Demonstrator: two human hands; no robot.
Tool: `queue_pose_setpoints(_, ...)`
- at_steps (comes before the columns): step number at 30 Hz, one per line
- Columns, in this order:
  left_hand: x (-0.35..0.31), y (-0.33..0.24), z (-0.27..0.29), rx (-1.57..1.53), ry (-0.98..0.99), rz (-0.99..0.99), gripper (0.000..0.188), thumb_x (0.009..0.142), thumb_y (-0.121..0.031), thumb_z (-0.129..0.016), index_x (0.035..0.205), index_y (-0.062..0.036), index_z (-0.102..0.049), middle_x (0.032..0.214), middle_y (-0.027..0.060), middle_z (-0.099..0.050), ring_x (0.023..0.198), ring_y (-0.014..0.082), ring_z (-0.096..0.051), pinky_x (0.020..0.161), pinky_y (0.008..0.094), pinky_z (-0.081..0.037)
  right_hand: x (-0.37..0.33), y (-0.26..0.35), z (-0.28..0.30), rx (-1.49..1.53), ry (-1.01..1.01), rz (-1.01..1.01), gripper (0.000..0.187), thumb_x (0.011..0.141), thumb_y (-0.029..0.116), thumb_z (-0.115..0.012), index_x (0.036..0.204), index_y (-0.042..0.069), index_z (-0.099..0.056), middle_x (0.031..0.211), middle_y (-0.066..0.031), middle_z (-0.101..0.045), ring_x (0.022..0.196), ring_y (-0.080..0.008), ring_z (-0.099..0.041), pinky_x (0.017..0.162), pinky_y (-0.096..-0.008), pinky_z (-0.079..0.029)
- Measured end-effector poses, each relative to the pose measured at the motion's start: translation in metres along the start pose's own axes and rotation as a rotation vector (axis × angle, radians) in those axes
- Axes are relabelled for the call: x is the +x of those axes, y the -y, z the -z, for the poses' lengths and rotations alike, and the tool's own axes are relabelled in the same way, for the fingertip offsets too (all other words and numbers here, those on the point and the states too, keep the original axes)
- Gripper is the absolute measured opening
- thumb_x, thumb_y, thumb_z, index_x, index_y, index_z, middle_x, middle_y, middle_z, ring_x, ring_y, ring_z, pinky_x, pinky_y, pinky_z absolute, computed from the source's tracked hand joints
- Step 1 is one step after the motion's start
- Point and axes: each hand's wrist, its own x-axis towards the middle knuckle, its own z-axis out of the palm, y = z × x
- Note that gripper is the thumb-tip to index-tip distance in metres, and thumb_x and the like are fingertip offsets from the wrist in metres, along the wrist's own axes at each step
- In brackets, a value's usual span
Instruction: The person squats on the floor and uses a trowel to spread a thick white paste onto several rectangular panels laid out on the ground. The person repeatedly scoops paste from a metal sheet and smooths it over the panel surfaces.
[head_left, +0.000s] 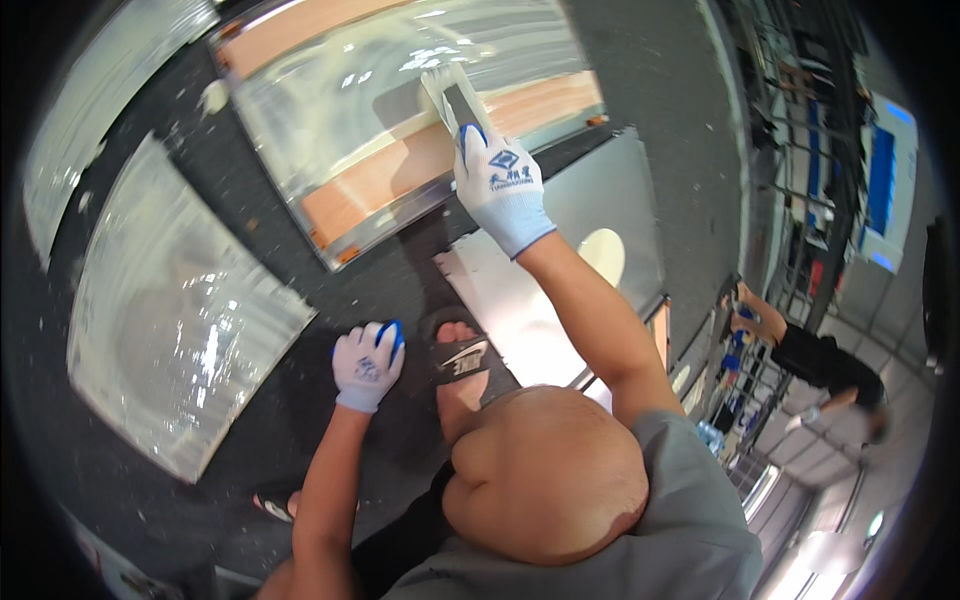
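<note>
My right hand (503,190), in a white glove with a pale blue cuff, grips a flat scraper (462,103) smeared with whitish paste. The scraper's edge rests on or just over a panel (398,185) with bare wood-coloured strips, most of its face coated in wet, streaky cream paste (335,95). My left hand (368,365), gloved alike with blue at the fingertips, hangs with fingers curled over the dark floor. It looks apart from everything, and nothing shows in it. Left of it lies a panel (180,320) covered in the same glossy paste.
Another coated panel (100,110) lies at the far left. A pale metal sheet (530,300) with an oval cream patch (603,258) lies under my right arm. My sandalled foot (460,358) stands beside it. Racks (815,170) and another person (820,365) are at the right.
</note>
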Motion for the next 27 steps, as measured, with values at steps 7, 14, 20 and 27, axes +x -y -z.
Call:
queue_pose_setpoints(7,0.002,-0.001,0.006,-0.031,0.141,0.045,0.025,0.092,-0.036,-0.07,0.111,-0.0192,-0.074,0.1,0.0019,-0.066,0.088,0.022,-0.065,0.073,0.0404,-0.049,-0.019,0.126,0.014,0.179,0.114,0.069,0.016,0.098,0.022,-0.064,0.1,0.005,-0.063,0.09,-0.02,-0.069,0.082,-0.039,-0.071,0.072,-0.0499,-0.057)
queue_pose_setpoints(14,0.0,0.003,0.008,-0.121,0.026,0.025,0.022,0.094,-0.033,-0.067,0.109,-0.0185,-0.074,0.097,0.0026,-0.065,0.085,0.0228,-0.065,0.07,0.0388,-0.051,-0.022,0.159,0.024,0.295,0.036,0.135,0.017,0.099,0.013,-0.064,0.104,-0.001,-0.072,0.085,-0.0209,-0.07,0.074,-0.0397,-0.069,0.069,-0.0433,-0.055)
queue_pose_setpoints(20,-0.007,0.004,-0.005,-0.171,-0.078,0.013,0.024,0.09,-0.033,-0.07,0.109,-0.0188,-0.076,0.097,0.0012,-0.065,0.085,0.0207,-0.065,0.072,0.0372,-0.051,-0.028,0.147,0.028,0.606,0.036,-0.014,0.017,0.101,0.01,-0.065,0.101,-0.005,-0.073,0.069,-0.0083,-0.064,0.059,-0.0132,-0.057,0.059,-0.0302,-0.046)
queue_pose_setpoints(27,-0.008,0.005,-0.003,-0.174,-0.085,0.018,0.024,0.09,-0.031,-0.071,0.109,-0.019,-0.076,0.098,0.0002,-0.065,0.087,0.0192,-0.064,0.075,0.0358,-0.05,-0.026,0.124,0.016,0.852,0.126,-0.283,0.022,0.104,0.017,-0.067,0.098,-0.003,-0.075,0.071,0.0052,-0.06,0.061,-0.0016,-0.047,0.054,-0.0228,-0.038)
